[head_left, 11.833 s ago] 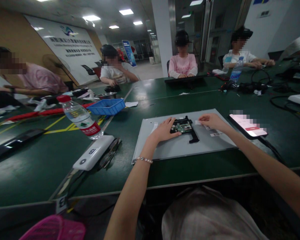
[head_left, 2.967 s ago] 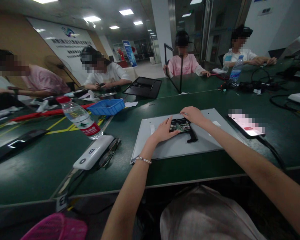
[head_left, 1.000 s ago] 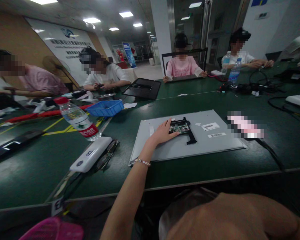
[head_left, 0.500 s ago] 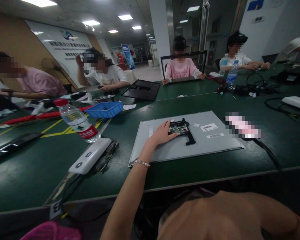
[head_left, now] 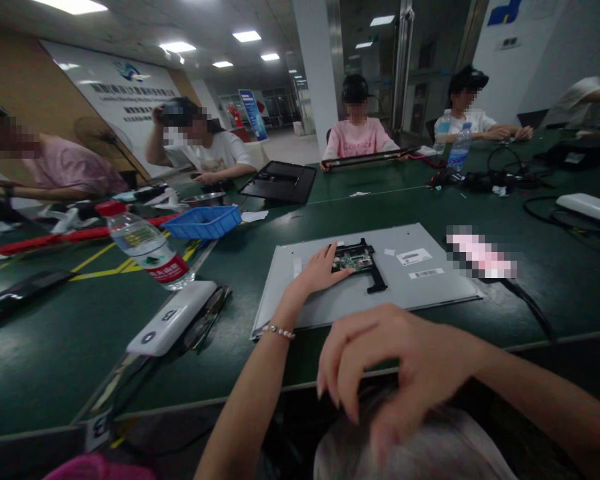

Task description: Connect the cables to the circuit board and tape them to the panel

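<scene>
A flat grey panel (head_left: 325, 303) with white stickers lies on the green table before me. On its middle sits a black bracket (head_left: 378, 277) framing a green circuit board (head_left: 359, 262). My left hand (head_left: 321, 270) rests over the left side of the board, fingers stretched and thumb apart, partly covering it. My right hand (head_left: 397, 363) is raised close to the camera, over the table's front edge and my lap. Its fingers are curled but apart, with nothing between them, and it is somewhat blurred. It touches neither panel nor board.
To the left are a water bottle (head_left: 147, 247), a white power bank (head_left: 174, 319), glasses (head_left: 207, 319) and a blue tray (head_left: 203, 221). A phone (head_left: 480, 255) with a cable lies right of the panel. Several people sit around the table, with a black cover (head_left: 280, 182) at the far side.
My right hand worked at the board 3 seconds ago, then drew back out of view near my body; now it is raised in front of me. My left hand stays on the board.
</scene>
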Action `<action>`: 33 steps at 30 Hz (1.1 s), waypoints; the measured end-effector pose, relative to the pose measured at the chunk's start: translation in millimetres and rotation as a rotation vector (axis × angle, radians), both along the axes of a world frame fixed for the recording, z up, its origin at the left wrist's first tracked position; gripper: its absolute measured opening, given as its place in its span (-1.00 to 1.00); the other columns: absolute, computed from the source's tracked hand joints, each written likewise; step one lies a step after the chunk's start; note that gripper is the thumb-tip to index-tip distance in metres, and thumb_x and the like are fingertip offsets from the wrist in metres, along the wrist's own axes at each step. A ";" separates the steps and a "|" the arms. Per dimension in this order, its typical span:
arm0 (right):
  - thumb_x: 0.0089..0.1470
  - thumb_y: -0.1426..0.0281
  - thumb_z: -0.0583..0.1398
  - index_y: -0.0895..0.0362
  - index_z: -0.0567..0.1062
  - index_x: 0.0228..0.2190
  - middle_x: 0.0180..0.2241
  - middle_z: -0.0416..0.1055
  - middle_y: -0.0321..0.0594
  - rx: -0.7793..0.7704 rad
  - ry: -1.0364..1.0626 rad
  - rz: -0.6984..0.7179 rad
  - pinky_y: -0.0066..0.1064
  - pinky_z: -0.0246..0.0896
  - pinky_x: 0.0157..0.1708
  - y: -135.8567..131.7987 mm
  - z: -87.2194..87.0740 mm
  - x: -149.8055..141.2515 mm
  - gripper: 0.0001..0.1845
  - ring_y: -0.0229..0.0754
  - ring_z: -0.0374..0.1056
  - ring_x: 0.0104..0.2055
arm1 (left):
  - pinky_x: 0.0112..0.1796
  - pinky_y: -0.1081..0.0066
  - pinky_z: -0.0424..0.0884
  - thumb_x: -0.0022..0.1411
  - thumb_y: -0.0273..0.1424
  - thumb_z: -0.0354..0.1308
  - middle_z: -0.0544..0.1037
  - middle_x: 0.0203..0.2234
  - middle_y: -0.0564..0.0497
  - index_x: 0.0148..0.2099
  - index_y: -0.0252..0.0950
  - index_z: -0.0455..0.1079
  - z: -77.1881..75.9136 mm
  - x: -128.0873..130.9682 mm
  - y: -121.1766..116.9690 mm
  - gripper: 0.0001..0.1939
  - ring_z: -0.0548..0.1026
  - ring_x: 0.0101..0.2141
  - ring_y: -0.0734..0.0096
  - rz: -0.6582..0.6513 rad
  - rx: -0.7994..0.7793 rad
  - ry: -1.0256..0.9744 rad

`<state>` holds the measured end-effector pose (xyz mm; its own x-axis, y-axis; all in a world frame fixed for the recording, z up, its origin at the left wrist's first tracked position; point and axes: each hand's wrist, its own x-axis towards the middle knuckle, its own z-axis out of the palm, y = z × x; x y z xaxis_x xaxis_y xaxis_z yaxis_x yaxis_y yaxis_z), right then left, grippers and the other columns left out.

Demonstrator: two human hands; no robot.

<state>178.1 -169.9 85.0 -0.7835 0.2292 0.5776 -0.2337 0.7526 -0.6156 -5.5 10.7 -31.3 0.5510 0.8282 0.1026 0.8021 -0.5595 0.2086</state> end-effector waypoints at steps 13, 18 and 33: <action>-0.01 0.34 0.21 0.20 0.54 -0.20 -0.22 0.52 -0.04 -0.155 -0.664 -1.147 -0.34 0.28 -0.23 181.2 -120.5 121.6 -0.69 -0.06 0.44 -0.21 | 0.18 0.11 0.04 0.17 0.18 -0.16 -0.03 0.30 -0.24 0.38 -0.35 -0.30 -1.0 -3.4 0.9 -0.04 0.02 0.25 -0.02 0.013 -0.040 0.028; -0.02 0.38 0.21 0.17 0.57 -0.32 -0.29 0.54 -0.06 -0.144 -0.562 -1.124 -0.34 0.29 -0.25 182.5 -131.1 114.6 -0.80 -0.08 0.44 -0.25 | 0.18 0.09 0.05 0.18 0.18 -0.15 0.00 0.29 -0.27 0.37 -0.36 -0.29 0.3 -1.9 -1.2 -0.05 0.03 0.25 -0.02 0.005 -0.034 0.014; -0.02 0.41 0.23 0.19 0.56 -0.32 -0.33 0.53 -0.11 -0.393 -0.250 -1.053 -0.38 0.31 -0.31 177.3 -130.1 102.8 -0.82 -0.18 0.43 -0.32 | 0.20 0.09 -0.01 0.19 0.07 -0.04 -0.14 0.32 -0.27 0.36 -0.36 -0.24 9.0 2.6 -7.8 -0.10 -0.08 0.28 0.00 -0.008 0.063 0.017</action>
